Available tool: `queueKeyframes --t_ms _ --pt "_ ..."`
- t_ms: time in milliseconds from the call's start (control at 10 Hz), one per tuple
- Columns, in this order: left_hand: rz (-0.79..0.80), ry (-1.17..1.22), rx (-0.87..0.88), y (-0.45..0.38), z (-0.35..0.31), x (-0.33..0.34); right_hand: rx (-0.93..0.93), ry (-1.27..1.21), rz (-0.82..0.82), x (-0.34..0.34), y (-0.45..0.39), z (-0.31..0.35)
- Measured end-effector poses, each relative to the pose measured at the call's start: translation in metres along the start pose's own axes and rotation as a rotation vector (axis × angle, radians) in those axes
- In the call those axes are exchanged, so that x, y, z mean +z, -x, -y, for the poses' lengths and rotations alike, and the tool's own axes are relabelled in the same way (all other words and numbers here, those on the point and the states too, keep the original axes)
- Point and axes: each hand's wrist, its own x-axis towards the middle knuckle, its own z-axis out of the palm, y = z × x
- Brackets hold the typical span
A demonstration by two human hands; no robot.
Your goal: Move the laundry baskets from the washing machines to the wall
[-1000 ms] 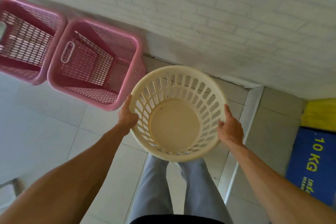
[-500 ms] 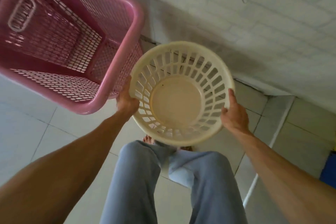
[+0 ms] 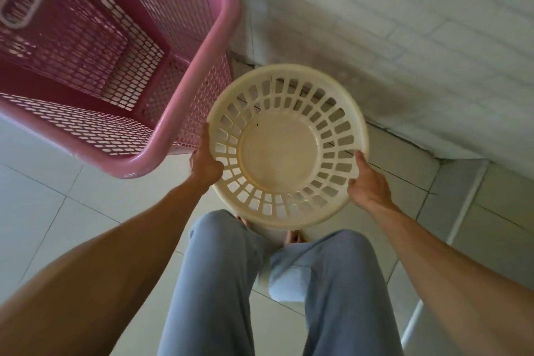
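A round cream laundry basket (image 3: 278, 153) with slotted sides is low over the tiled floor, close to the white brick wall (image 3: 404, 38). My left hand (image 3: 203, 163) grips its left rim and my right hand (image 3: 368, 185) grips its right rim. A pink rectangular mesh basket (image 3: 121, 67) stands on the floor right beside it on the left, against the same wall. Whether the cream basket touches the floor cannot be told. The basket is empty inside.
My knees in light blue trousers (image 3: 289, 283) are bent below the basket, bare toes just showing under it. Pale floor tiles (image 3: 43, 197) spread to the left. A white strip (image 3: 462, 211) runs across the floor at the right.
I have crouched and lowered the cream basket toward the floor by the wall, right of the pink basket. The second pink basket and blue sign have left the view.
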Motion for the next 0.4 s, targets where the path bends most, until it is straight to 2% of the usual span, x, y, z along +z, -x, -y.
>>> queueKeyframes --t_ms 100,200,400 --pt "0.053 0.010 -0.111 0.022 -0.014 -0.017 -0.053 0.077 0.043 -0.016 0.020 0.001" --pt "0.094 0.040 -0.117 0.066 -0.036 -0.038 -0.086 0.057 0.033 -0.040 0.058 0.014" --pt "0.161 -0.008 0.019 0.174 -0.079 -0.101 -0.241 0.078 0.045 -0.106 0.166 0.075"
